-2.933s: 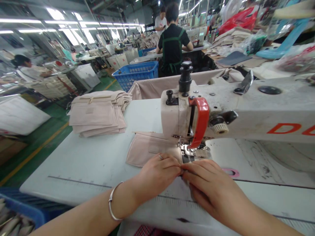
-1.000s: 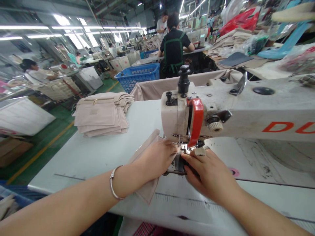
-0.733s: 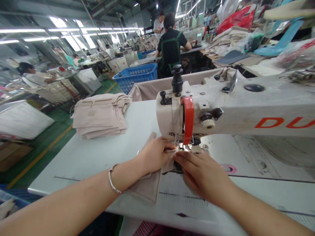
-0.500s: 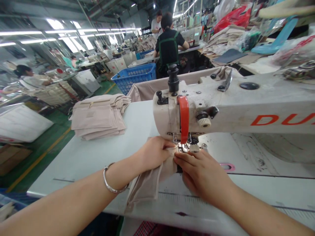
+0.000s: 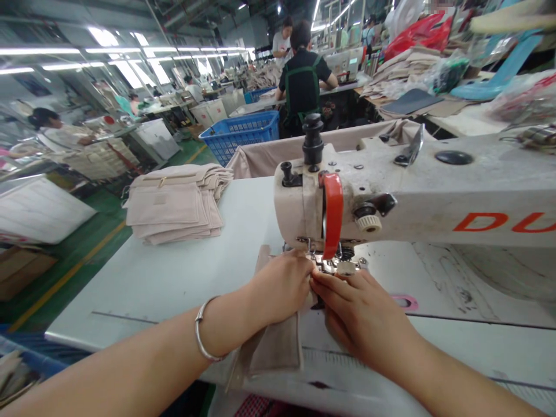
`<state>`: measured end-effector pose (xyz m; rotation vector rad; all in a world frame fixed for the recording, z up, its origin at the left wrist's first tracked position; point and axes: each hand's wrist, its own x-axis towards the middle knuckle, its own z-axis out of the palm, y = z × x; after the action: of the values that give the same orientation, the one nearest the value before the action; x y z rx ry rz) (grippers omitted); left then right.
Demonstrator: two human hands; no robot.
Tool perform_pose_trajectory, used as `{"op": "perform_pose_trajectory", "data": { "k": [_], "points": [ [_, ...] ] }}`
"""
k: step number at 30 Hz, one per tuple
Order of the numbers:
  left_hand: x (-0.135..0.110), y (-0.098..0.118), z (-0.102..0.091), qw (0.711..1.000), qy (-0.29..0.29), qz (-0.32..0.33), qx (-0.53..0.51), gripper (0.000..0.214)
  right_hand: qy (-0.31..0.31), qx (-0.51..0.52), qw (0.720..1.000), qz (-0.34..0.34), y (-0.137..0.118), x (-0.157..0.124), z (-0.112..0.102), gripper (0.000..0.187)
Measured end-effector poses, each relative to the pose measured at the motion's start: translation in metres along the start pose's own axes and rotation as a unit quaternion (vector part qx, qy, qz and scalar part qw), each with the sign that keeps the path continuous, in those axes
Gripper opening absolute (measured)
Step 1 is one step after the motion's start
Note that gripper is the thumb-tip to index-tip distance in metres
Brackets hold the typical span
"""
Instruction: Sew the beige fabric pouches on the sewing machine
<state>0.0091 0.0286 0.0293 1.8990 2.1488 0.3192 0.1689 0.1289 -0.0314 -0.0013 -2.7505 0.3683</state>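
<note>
A beige fabric piece (image 5: 278, 347) with stitched edges lies under the head of a sewing machine (image 5: 293, 202), its lower part hanging toward the table's front edge. My left hand (image 5: 280, 286), with a silver bangle on the wrist, is closed on the fabric just left of the presser foot (image 5: 329, 265). From the other side my right hand (image 5: 362, 313) has its fingers pressed together on the fabric edge, close in front of the foot. Both hands' fingertips nearly meet there. The needle point and the fabric under my fingers are hidden.
A stack of beige sewn pieces (image 5: 174, 202) lies on the white table (image 5: 143, 278) to the left. Behind the machine are a beige cloth-lined bin (image 5: 260, 159) and a blue basket (image 5: 243, 133). A pink oval object (image 5: 406, 302) rests at right. Other people work farther back.
My left hand has shifted slightly right and turned over the fabric, its fingers now closer to the foot. The fabric's hanging end has swung right. My right hand stays nearly in place.
</note>
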Motion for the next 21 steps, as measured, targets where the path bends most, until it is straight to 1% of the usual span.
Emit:
{"op": "perform_pose_trajectory", "data": {
  "k": [3,5,6,7,8,9,10,11,12,13,15,16,17,18,19,20,21],
  "points": [
    [-0.012,-0.004,-0.003,0.999,0.027,-0.022,-0.023,0.019,-0.017,-0.001,1.000,0.002,0.001,0.000,0.000,0.047],
    [-0.030,-0.012,0.000,0.992,0.091,-0.073,-0.057,0.016,-0.024,0.002,1.000,0.010,0.000,0.000,-0.002,0.045],
    [-0.041,-0.018,0.003,0.981,0.133,-0.114,-0.087,0.016,-0.029,0.004,0.999,0.015,-0.001,0.001,-0.004,0.043],
    [-0.052,-0.024,0.006,0.961,0.176,-0.165,-0.132,0.028,-0.035,0.006,0.999,0.019,-0.002,0.002,-0.006,0.042],
    [-0.062,-0.030,0.010,0.933,0.211,-0.217,-0.194,0.044,-0.042,0.009,0.999,0.020,-0.003,0.003,-0.007,0.041],
    [-0.071,-0.035,0.014,0.895,0.238,-0.263,-0.272,0.056,-0.047,0.012,0.999,0.019,-0.004,0.003,-0.009,0.040],
    [-0.079,-0.038,0.017,0.848,0.258,-0.294,-0.356,0.065,-0.049,0.019,0.999,0.014,-0.005,0.004,-0.009,0.041],
    [-0.083,-0.040,0.019,0.798,0.266,-0.309,-0.444,0.067,-0.046,0.025,0.999,0.011,-0.005,0.004,-0.009,0.042],
    [-0.086,-0.039,0.021,0.746,0.257,-0.308,-0.531,0.064,-0.037,0.030,0.999,0.005,-0.005,0.005,-0.008,0.044],
    [-0.087,-0.036,0.022,0.692,0.232,-0.297,-0.616,0.057,-0.021,0.033,0.999,-0.003,-0.004,0.005,-0.005,0.045],
    [-0.086,-0.025,0.024,0.578,0.153,-0.258,-0.759,0.039,0.019,0.030,0.999,-0.019,-0.002,0.005,0.003,0.044],
    [-0.085,-0.017,0.027,0.524,0.110,-0.239,-0.810,0.035,0.040,0.025,0.999,-0.026,0.000,0.004,0.007,0.043],
    [-0.085,-0.009,0.030,0.480,0.073,-0.224,-0.845,0.037,0.059,0.020,0.998,-0.033,0.002,0.004,0.011,0.041],
    [-0.087,-0.002,0.035,0.449,0.047,-0.215,-0.866,0.042,0.075,0.016,0.996,-0.035,0.004,0.004,0.014,0.039],
    [-0.090,0.004,0.040,0.435,0.032,-0.212,-0.874,0.048,0.086,0.014,0.996,-0.034,0.006,0.004,0.016,0.037],
    [-0.095,0.008,0.045,0.439,0.020,-0.214,-0.872,0.054,0.092,0.012,0.995,-0.034,0.007,0.004,0.017,0.034],
    [-0.102,0.009,0.049,0.458,0.010,-0.220,-0.861,0.060,0.092,0.011,0.995,-0.035,0.007,0.004,0.016,0.031]
  ]
}}
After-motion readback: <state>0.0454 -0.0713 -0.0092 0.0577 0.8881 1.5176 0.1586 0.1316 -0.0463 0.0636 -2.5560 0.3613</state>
